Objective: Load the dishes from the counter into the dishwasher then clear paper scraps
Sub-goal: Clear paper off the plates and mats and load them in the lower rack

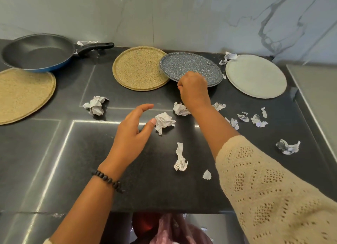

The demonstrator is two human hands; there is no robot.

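Note:
On the dark counter (127, 180) lie a speckled blue plate (184, 65), a tan plate (138, 68) partly under it, a pale grey plate (255, 76) at right and another tan plate (21, 94) at left. My right hand (194, 89) grips the near rim of the blue plate, whose near edge looks tilted up. My left hand (131, 132) hovers open over the counter, its thumb touching a crumpled paper ball (164, 121). Several more paper scraps lie around, such as one crumpled ball (95, 105) and a twisted scrap (180, 160).
A black frying pan (38, 52) with a blue outside rests at back left, partly on the left tan plate. A marble wall (182, 16) backs the counter. Small scraps (255, 119) scatter at right; a paper wad (288, 147) lies near the right edge. Below the front edge, reddish cloth (164, 229) shows.

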